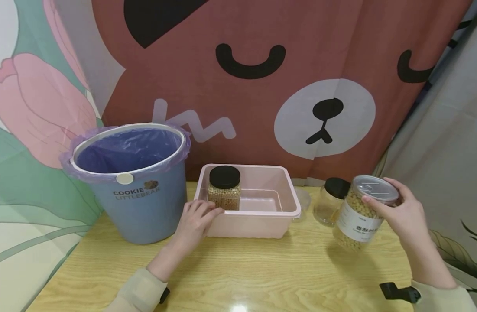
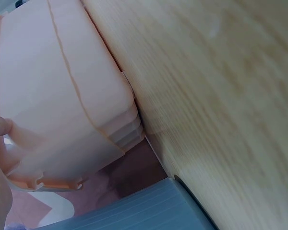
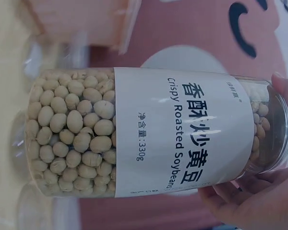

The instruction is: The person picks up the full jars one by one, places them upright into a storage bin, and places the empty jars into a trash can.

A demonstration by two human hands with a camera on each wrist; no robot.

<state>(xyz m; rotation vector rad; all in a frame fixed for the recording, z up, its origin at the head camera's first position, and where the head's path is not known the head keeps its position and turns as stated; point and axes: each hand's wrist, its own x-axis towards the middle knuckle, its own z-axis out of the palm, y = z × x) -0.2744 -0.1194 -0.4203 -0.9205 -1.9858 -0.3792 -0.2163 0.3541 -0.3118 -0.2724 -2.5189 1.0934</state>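
My right hand point(image 1: 407, 214) grips a clear jar of roasted soybeans point(image 1: 358, 221) near its metal pull-tab lid. Tilted, the jar is held up above the right of the table; its white label reads "Crispy Roasted Soybeans" in the right wrist view, with pale beans point(image 3: 74, 129) packed behind the plastic. My left hand point(image 1: 197, 221) holds the front left corner of a pink plastic bin point(image 1: 246, 225), its fingers over the rim and the thumb outside. Inside the bin's left end stands a black-lidded jar of small grains point(image 1: 224, 190). The left wrist view shows the bin's outer wall point(image 2: 43, 81).
A blue trash bin point(image 1: 148, 216) with a purple liner stands left of the pink bin. Behind the soybean jar is a clear jar with a black lid point(image 1: 326, 203). A clear round piece point(image 1: 302, 198) lies by the pink bin's right side. A bear-print curtain point(image 1: 254, 112) hangs behind the wooden table point(image 1: 238, 268).
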